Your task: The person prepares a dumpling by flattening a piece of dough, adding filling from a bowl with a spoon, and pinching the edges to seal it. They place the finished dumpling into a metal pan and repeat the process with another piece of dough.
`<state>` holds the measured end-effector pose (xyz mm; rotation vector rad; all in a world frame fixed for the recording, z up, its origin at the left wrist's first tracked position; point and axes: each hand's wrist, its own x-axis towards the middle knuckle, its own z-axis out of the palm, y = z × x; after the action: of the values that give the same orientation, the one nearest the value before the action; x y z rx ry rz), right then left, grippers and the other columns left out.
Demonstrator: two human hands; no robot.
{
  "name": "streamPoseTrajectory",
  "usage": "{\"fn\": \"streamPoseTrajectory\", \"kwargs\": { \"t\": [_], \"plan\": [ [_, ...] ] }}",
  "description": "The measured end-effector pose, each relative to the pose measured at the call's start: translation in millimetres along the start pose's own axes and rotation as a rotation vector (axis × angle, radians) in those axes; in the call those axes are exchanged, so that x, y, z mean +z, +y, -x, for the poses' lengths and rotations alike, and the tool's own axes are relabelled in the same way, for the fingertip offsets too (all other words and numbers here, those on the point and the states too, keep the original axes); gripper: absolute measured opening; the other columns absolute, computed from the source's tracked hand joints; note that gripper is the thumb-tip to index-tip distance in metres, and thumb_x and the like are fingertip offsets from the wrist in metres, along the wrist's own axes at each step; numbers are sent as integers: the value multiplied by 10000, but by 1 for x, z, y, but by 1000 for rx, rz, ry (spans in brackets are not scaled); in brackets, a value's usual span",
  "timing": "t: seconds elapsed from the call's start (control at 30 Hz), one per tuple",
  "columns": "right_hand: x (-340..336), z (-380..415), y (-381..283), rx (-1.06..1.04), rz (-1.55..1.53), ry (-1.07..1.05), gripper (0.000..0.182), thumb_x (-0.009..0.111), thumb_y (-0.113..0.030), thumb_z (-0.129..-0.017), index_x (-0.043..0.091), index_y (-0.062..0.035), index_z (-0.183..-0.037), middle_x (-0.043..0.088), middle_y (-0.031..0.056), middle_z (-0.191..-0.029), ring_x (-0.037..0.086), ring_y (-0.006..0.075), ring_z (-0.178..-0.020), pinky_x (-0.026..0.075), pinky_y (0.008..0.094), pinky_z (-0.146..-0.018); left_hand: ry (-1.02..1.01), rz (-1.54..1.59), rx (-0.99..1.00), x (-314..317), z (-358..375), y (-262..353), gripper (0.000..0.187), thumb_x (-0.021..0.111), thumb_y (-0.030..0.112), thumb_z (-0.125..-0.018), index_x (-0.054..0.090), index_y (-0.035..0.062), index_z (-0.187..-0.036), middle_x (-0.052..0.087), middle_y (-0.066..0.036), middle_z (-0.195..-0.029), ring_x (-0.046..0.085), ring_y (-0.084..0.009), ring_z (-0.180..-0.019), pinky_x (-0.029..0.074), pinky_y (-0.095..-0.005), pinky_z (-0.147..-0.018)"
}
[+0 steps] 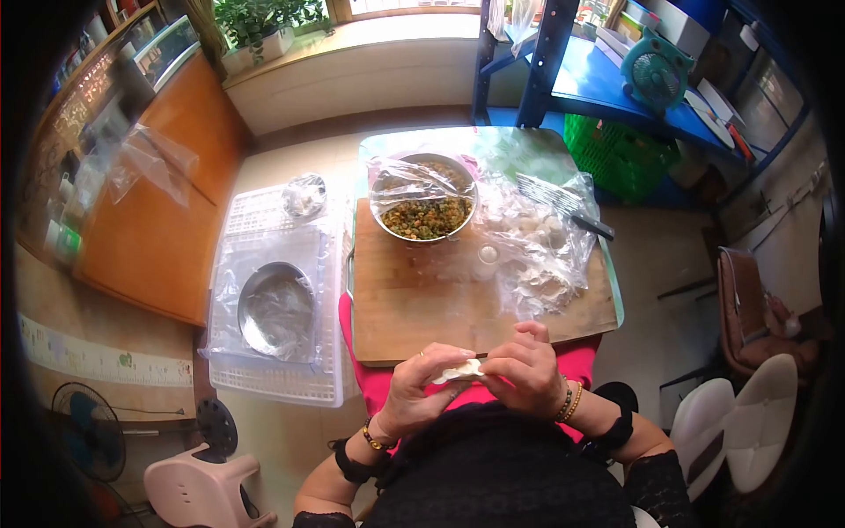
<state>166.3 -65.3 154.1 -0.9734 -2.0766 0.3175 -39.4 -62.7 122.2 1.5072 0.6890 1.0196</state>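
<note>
Close to my body, just past the board's front edge, both hands hold a small folded piece of white dough (459, 371). My left hand (415, 385) cups it from the left side. Fingers of my right hand (525, 364) pinch its right end. Whether there is filling inside is hidden. Ahead of them lies a wooden board (409, 295), bearing a metal bowl (427, 218) of chopped green and orange filling, partly under clear plastic film. A small white round (487, 254) sits right of the bowl's front, beside floury dough pieces (544, 233) on crumpled plastic.
A slotted blade with a black handle (593, 226) lies on the plastic. At left, a white plastic crate (330, 374) carries a plastic-lined metal pan (295, 304) and a small wrapped bundle (304, 195). A pink stool (198, 484) and white chairs (757, 422) stand nearby.
</note>
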Motion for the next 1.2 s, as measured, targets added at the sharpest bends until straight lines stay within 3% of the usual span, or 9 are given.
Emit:
{"fn": "streamPoseTrajectory", "kwargs": {
  "t": [0.5,0.8,0.97,1.2],
  "plan": [
    [-5,13,18,-43,34,27,193,771,-167,-754,665,-132,-911,646,-18,-839,598,154,-769,392,398,-918,-13,-213,19,15,-19,5,418,719,-63,-757,634,16,-1158,680,-133,-1063,647,-229,-964,517,-311,-816],
    [2,11,39,38,-93,-23,217,783,-145,-723,664,-147,-904,626,-11,-828,581,174,-759,394,396,-893,-36,-234,-75,11,-24,-7,451,719,-21,-778,593,18,-1209,662,-148,-1056,658,-254,-936,515,-320,-816],
    [-3,0,47,-83,-63,-35,266,799,-167,-701,673,-139,-934,620,-6,-874,564,177,-757,393,375,-836,-40,-115,-194,15,-33,-15,528,716,-14,-779,538,20,-1275,661,-143,-1080,656,-234,-980,511,-318,-849],
    [5,3,60,-31,-107,-89,230,779,-116,-693,660,-123,-890,622,-5,-870,557,192,-765,393,362,-800,-93,-114,-241,15,-42,-24,538,710,-12,-779,528,20,-1284,657,-152,-1113,652,-245,-1025,506,-319,-876]
  ]
}}
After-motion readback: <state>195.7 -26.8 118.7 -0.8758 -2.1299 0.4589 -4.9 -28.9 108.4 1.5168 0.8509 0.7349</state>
